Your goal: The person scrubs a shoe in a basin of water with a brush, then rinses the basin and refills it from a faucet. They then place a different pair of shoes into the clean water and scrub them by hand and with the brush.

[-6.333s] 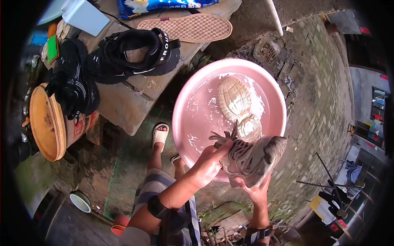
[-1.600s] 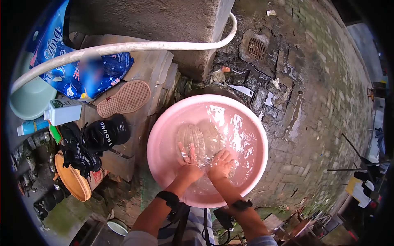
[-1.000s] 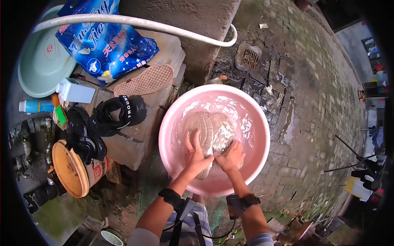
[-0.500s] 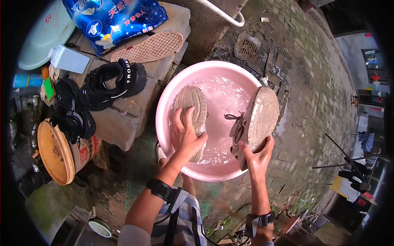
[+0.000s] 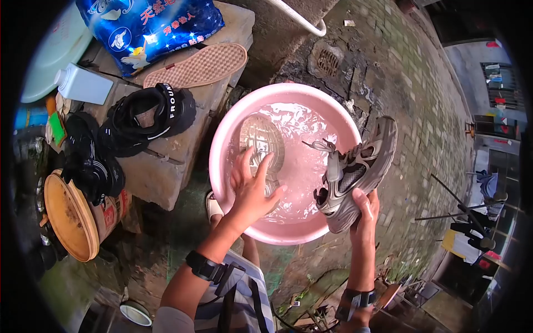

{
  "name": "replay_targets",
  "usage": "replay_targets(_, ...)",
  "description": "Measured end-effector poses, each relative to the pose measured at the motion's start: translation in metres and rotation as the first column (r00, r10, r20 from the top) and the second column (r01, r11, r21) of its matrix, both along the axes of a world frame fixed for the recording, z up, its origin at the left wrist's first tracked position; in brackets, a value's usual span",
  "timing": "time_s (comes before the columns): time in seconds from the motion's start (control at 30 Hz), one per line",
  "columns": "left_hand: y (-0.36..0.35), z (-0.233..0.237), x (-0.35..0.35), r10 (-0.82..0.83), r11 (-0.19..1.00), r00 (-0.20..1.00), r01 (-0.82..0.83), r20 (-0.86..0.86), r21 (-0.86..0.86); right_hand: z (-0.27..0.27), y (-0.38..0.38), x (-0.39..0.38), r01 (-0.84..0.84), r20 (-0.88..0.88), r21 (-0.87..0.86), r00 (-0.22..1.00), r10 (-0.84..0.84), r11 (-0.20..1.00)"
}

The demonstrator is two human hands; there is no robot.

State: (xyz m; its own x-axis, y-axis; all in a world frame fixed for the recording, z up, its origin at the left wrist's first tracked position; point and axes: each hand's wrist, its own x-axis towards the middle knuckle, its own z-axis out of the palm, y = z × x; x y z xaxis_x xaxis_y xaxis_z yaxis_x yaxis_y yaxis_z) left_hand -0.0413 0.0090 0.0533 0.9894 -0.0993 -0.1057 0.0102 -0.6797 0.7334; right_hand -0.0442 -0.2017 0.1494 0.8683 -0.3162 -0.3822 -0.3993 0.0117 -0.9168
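A pink basin (image 5: 219, 183) of water stands on the ground in front of me. One grey sneaker (image 5: 261, 139) lies in it, sole up and partly under water. Over the heel end of that sneaker, my left hand (image 5: 252, 186) has its fingers spread and grips nothing. My right hand (image 5: 363, 213) is closed around the heel of a second sneaker (image 5: 361, 172), grey and black with dangling laces. That one is above the basin's right rim, toe pointing up and its laced side turned toward me.
Left of the basin, a stone slab (image 5: 158, 180) bears black shoes (image 5: 147, 119), a woven insole (image 5: 197, 66), a blue detergent bag (image 5: 161, 33) and a pale plastic bottle (image 5: 83, 83). Below stands a yellow-lidded bucket (image 5: 69, 216). A floor drain (image 5: 327, 61) lies beyond the basin.
My left hand has let go of the first sneaker, which sits lower in the water. My right hand has turned the second sneaker from sole-facing to laces-facing and moved it slightly right.
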Motion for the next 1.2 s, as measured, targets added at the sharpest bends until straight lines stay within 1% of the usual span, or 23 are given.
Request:
replay_targets(0.07, -0.002, 0.016, -0.002, -0.04, 0.995, 0.997, 0.046, 0.068, -0.093, -0.005, 0.004, -0.001, 0.007, -0.036, 0.094, 0.999, -0.004, 0.996)
replay_targets(0.1, -0.003, 0.02, -0.002, -0.185, 0.921, 0.98, 0.197, 0.067, -0.336, -0.007, 0.008, -0.002, 0.051, -0.047, 0.192, 0.998, -0.043, 0.98)
replay_targets(0.13, -0.005, 0.023, -0.001, -0.32, 0.767, 0.942, 0.321, 0.103, -0.556, -0.01, 0.011, -0.002, 0.096, -0.06, 0.287, 0.995, -0.082, 0.953)
replay_targets(0.17, -0.01, 0.026, 0.001, -0.333, 0.735, 0.929, 0.364, 0.162, -0.572, -0.019, 0.01, -0.004, 0.131, -0.074, 0.384, 0.991, -0.111, 0.914)
replay_targets(0.2, -0.016, 0.031, 0.004, -0.343, 0.703, 0.913, 0.406, 0.222, -0.585, -0.024, 0.01, -0.007, 0.135, -0.076, 0.382, 0.991, -0.114, 0.914)
replay_targets(0.27, -0.021, 0.036, 0.017, -0.399, 0.642, 0.903, 0.399, 0.16, -0.654, -0.027, 0.017, -0.008, 0.211, -0.133, 0.601, 0.977, -0.165, 0.771)
replay_targets(0.33, -0.024, 0.038, 0.023, -0.566, 0.608, 0.818, 0.501, 0.106, -0.616, -0.02, 0.028, -0.003, 0.271, -0.149, 0.637, 0.962, -0.23, 0.721)
replay_targets(0.4, -0.031, 0.038, 0.022, -0.516, 0.575, 0.842, 0.477, 0.159, -0.665, -0.022, 0.029, -0.001, 0.284, -0.153, 0.694, 0.956, -0.25, 0.662)
replay_targets(0.5, -0.044, 0.04, 0.011, -0.323, 0.599, 0.94, 0.295, 0.112, -0.745, -0.03, 0.025, -0.007, 0.289, -0.143, 0.731, 0.951, -0.274, 0.618)
replay_targets(0.53, -0.049, 0.039, 0.008, -0.325, 0.595, 0.94, 0.292, 0.108, -0.749, -0.034, 0.027, -0.007, 0.34, -0.157, 0.715, 0.929, -0.334, 0.611)
replay_targets(0.6, -0.059, 0.039, 0.003, -0.118, 0.704, 0.993, 0.093, 0.013, -0.704, -0.044, 0.027, -0.011, 0.408, -0.151, 0.679, 0.891, -0.428, 0.61)
replay_targets(0.63, -0.064, 0.039, 0.001, -0.001, 0.686, 1.0, -0.019, -0.027, -0.727, -0.043, 0.029, -0.013, 0.384, -0.145, 0.709, 0.9, -0.411, 0.591)
replay_targets(0.67, -0.067, 0.038, -0.001, -0.001, 0.689, 1.0, -0.021, -0.031, -0.725, -0.044, 0.03, -0.012, 0.387, -0.15, 0.709, 0.899, -0.411, 0.589)
replay_targets(0.73, -0.071, 0.037, -0.004, 0.056, 0.582, 0.951, -0.278, -0.303, -0.764, -0.045, 0.032, -0.011, 0.415, -0.099, 0.62, 0.883, -0.459, 0.666)
replay_targets(0.8, -0.076, 0.033, -0.007, 0.083, 0.6, 0.938, -0.317, -0.336, -0.735, -0.043, 0.028, -0.009, 0.387, -0.085, 0.602, 0.901, -0.426, 0.699)
replay_targets(0.87, -0.084, 0.026, -0.012, 0.078, 0.599, 0.868, -0.434, -0.49, -0.673, -0.047, 0.02, -0.01, 0.361, -0.116, 0.548, 0.926, -0.358, 0.755)
replay_targets(0.93, -0.092, 0.013, -0.016, 0.041, 0.595, 0.868, -0.419, -0.495, -0.685, -0.048, 0.011, -0.012, 0.285, -0.089, 0.465, 0.957, -0.276, 0.838)
replay_targets(1.0, -0.1, 0.011, -0.022, 0.042, 0.422, 0.83, -0.519, -0.555, -0.744, -0.042, 0.001, -0.013, 0.111, -0.108, 0.319, 0.991, -0.08, 0.941)
replay_targets(1.03, -0.101, 0.01, -0.024, -0.003, 0.485, 0.798, -0.526, -0.603, -0.699, -0.039, -0.001, -0.012, 0.032, -0.063, 0.179, 0.998, -0.021, 0.983)
replay_targets(1.07, -0.104, 0.011, -0.023, -0.034, 0.359, 0.771, -0.584, -0.635, -0.728, -0.04, -0.006, -0.009, -0.082, 0.02, 0.083, 0.997, 0.081, 0.993)
replay_targets(1.13, -0.104, 0.016, -0.025, -0.09, 0.214, 0.762, -0.614, -0.641, -0.76, -0.029, -0.012, -0.001, -0.243, 0.056, -0.1, 0.967, 0.25, 0.965)
replay_targets(1.17, -0.1, 0.011, -0.026, -0.193, 0.109, 0.772, -0.596, -0.605, -0.795, -0.022, -0.013, 0.005, -0.319, 0.051, -0.084, 0.945, 0.324, 0.944)
replay_targets(1.2, -0.101, 0.008, -0.025, -0.179, 0.106, 0.774, -0.599, -0.608, -0.794, -0.022, -0.016, 0.005, -0.331, 0.052, -0.077, 0.941, 0.335, 0.941)
